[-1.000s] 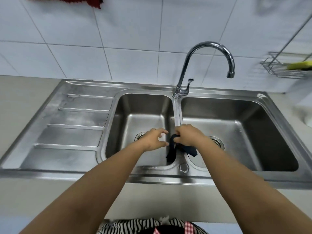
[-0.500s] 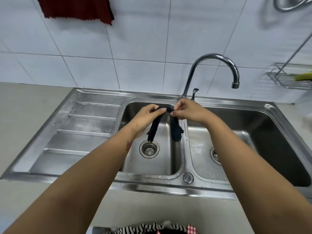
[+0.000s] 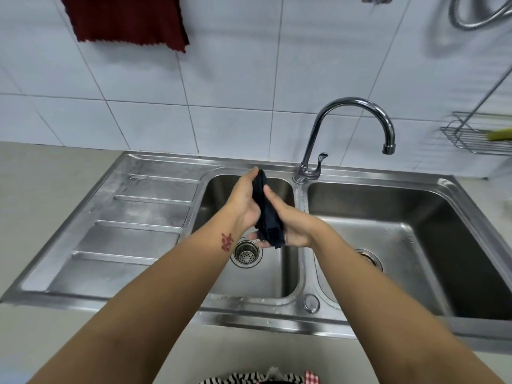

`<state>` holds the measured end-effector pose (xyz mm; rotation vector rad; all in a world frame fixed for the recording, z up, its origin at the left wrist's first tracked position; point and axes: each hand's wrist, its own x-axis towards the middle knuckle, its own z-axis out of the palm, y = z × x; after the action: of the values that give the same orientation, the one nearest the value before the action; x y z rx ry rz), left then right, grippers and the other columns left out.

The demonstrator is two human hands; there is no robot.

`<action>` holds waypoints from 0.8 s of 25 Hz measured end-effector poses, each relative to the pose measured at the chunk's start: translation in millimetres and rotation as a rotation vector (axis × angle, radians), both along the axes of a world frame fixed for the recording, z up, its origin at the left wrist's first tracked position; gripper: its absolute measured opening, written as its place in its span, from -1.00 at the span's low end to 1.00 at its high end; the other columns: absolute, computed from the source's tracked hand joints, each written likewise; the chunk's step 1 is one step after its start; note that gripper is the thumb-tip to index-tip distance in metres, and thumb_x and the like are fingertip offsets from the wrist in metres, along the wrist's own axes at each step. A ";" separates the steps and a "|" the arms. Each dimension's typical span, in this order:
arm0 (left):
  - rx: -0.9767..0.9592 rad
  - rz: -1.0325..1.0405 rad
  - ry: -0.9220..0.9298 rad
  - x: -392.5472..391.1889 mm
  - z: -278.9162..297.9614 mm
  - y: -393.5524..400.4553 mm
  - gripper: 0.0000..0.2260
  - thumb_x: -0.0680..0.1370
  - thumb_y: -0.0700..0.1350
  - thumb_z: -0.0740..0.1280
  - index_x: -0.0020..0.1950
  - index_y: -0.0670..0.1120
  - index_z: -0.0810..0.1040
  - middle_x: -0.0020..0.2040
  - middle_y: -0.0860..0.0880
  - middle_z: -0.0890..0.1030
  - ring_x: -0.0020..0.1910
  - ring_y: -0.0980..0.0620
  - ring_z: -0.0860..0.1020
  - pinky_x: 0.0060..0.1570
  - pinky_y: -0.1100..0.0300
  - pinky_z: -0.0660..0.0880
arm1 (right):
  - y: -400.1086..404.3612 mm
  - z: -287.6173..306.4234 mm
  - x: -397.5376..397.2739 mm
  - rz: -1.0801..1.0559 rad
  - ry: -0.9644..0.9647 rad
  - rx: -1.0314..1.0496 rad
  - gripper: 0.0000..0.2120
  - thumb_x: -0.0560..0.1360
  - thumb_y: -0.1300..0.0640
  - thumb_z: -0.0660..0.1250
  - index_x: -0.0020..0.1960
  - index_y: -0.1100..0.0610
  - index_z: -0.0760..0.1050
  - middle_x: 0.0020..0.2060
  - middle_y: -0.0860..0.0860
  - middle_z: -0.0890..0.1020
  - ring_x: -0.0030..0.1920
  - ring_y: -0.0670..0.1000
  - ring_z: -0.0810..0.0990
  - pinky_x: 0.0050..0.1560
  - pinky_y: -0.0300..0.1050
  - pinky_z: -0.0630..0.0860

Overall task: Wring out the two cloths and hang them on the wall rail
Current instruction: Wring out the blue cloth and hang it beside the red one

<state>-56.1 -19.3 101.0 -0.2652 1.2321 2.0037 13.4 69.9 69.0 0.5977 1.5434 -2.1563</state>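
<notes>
Above the faucet point(image 3: 352, 126), the maroon cloth point(image 3: 124, 20) runs off the top edge, so the rail it hangs from is unseen. Right of the faucet, the wire rack point(image 3: 471, 137) is cropped. The dark cloth point(image 3: 267, 214) is partly covered by both hands point(image 3: 273, 214).

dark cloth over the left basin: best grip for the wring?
Probably both ends. The dark cloth is bunched into an upright roll, so the left hand should come from the left around its upper end and the right hand from the right around the lower end.
</notes>
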 end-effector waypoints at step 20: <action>-0.866 -0.512 2.163 -53.5 -2.4 -35.3 -0.68 0.41 -0.23 0.33 0.16 -0.13 0.44 0.03 -0.17 0.56 -0.01 -0.21 0.51 -0.09 0.03 0.47 | 27.5 47.0 -8.8 0.428 -0.131 -0.143 -0.81 0.52 0.12 0.21 -0.25 0.09 0.31 -0.48 -0.08 0.30 -0.62 -0.19 0.15 -0.72 -0.40 0.12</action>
<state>-109.5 -54.6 98.6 2.0506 2.7110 0.4823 4.6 97.4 116.0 0.3180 1.2956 -1.8425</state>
